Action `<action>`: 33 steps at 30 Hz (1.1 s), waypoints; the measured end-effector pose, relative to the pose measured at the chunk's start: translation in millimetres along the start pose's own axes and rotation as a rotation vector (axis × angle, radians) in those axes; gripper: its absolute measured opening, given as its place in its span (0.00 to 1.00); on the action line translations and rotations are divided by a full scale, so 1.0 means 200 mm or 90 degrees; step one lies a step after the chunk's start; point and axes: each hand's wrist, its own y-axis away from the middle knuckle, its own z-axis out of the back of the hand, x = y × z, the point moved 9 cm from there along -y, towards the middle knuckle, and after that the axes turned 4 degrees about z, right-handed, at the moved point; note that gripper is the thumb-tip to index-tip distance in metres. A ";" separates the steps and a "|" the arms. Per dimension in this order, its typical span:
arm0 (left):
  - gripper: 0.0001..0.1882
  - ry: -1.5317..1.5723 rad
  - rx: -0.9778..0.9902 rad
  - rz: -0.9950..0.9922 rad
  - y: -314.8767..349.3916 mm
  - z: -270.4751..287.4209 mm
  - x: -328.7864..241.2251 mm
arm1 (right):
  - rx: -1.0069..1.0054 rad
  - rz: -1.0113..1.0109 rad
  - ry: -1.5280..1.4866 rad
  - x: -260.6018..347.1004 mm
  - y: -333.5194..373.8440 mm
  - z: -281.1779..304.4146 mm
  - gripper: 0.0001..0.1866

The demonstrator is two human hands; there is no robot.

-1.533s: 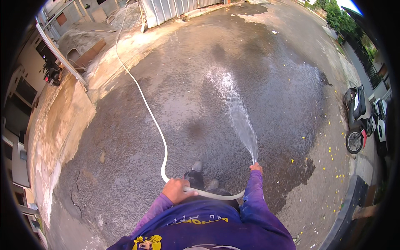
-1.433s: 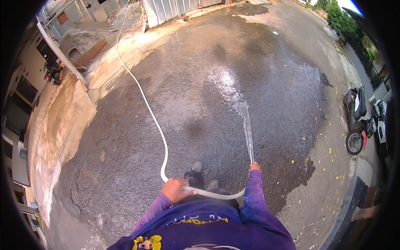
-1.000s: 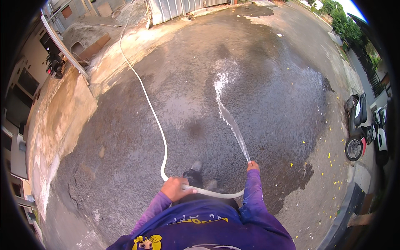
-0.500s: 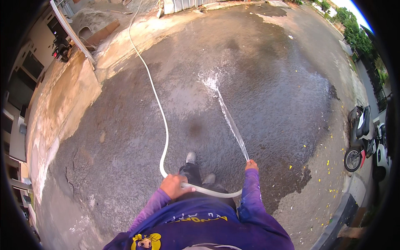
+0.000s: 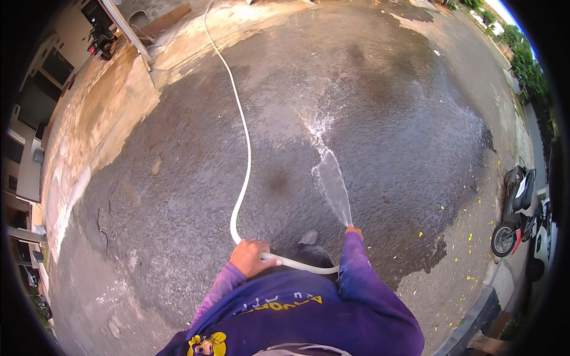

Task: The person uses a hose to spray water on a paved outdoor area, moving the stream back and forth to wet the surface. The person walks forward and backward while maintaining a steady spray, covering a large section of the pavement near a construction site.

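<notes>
Here the fingers (image 5: 256, 254) of the left hand (image 5: 249, 258) are wrapped tight round the white hose (image 5: 242, 142), gripping it just in front of the person's waist. The right hand (image 5: 354, 229) shows only as a small patch past the purple sleeve (image 5: 351, 267); it is closed on the hose end, though how its fingers sit on the opening is too small to tell.

Compared with a second or so ago, the jet (image 5: 333, 190) has swung leftward and now lands nearer, straight ahead of the person, throwing up a splash (image 5: 317, 124) on the asphalt. The view has also tipped, so the wall corner at the upper left sits closer to the rim. Judging by this, the rinsing is sweeping sideways across ground that is already dark and wet, toward the paler strip on the left.

The hose is slim, white and limp. It loops from the right hand across the body to the left hand, then runs away in one long curve over the wet asphalt (image 5: 386, 118) toward the concrete apron (image 5: 237, 24) at the top. A dark shoe (image 5: 309, 238) shows between the hands. Two parked scooters (image 5: 522, 213) stand well apart at the right edge, by the kerb (image 5: 475, 314).
</notes>
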 end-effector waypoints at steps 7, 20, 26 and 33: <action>0.24 -0.001 -0.021 -0.016 0.23 0.07 0.17 | -0.046 -0.006 -0.014 0.08 0.26 0.02 0.31; 0.23 0.057 -0.041 -0.032 0.70 0.34 0.57 | -0.041 0.039 0.048 0.07 0.81 -0.28 0.30; 0.23 0.046 -0.088 -0.058 0.81 0.40 0.58 | -0.003 0.069 0.073 0.02 0.89 -0.47 0.34; 0.24 0.025 -0.093 -0.021 0.90 0.42 0.65 | 0.015 0.101 0.064 0.16 0.90 -0.61 0.33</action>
